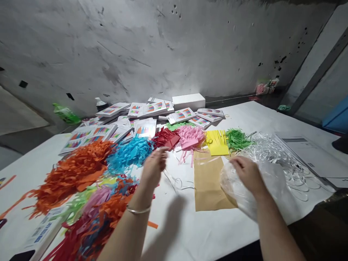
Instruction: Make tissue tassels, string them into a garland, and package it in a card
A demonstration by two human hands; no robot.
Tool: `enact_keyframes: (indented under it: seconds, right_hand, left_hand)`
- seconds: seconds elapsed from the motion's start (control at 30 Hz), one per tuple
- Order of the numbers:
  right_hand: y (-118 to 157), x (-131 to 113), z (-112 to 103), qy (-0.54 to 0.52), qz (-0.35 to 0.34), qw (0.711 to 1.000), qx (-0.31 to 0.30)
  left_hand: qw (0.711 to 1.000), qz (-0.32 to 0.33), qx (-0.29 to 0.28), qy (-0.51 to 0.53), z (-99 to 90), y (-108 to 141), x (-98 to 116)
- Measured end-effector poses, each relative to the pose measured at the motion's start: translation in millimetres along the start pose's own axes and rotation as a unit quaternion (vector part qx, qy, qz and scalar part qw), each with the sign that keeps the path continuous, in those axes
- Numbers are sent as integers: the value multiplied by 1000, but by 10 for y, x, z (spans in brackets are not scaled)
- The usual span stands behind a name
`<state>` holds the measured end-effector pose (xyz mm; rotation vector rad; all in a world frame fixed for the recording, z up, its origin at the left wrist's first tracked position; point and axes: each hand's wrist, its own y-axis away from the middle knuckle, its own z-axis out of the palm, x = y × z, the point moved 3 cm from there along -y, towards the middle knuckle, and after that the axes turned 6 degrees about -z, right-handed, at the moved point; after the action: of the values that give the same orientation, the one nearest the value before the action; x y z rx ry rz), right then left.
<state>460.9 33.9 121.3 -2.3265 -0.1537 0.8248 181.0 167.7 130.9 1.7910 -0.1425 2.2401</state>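
Observation:
My left hand (157,161) is raised over the white table, fingers pinched together. A thin white ribbon (178,183) trails from under it and loops on the table. My right hand (248,174) is also closed, its fingertips above a clear plastic bag (274,192); what they pinch is blurred. Under the bag's left side lies a brown paper sheet (212,188). Behind the hands, cut-paper tassels stand in a row: blue (133,152), red (166,137), pink (190,137), yellow (217,145) and green (237,139).
Orange tassels (73,170) and a mixed-colour bundle (100,214) fill the left side. Printed packs (152,108) and a white box (189,101) stand by the wall. A tangle of white ribbon (272,148) and a flat printed package (310,152) lie at right.

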Motion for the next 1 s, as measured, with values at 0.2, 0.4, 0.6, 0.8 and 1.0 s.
enact_keyframes:
  seconds: [0.2, 0.4, 0.6, 0.8, 1.0]
  right_hand:
    - [-43, -486, 358, -57, -50, 992, -101]
    - [1, 98, -166, 7, -1, 1000, 13]
    - [-38, -680, 491, -52, -92, 987, -125]
    - [-55, -113, 119, -20, -30, 998, -47]
    - [-21, -521, 527, -40, -82, 988, -123]
  left_hand:
    - [964, -89, -213, -129, 405, 263, -321]
    - [998, 52, 32, -4, -382, -21, 134]
    - [952, -49, -266, -144, 403, 310, -250]
    - [991, -3, -72, -111, -120, 109, -27]
    - [964, -14, -217, -152, 360, 244, -321]
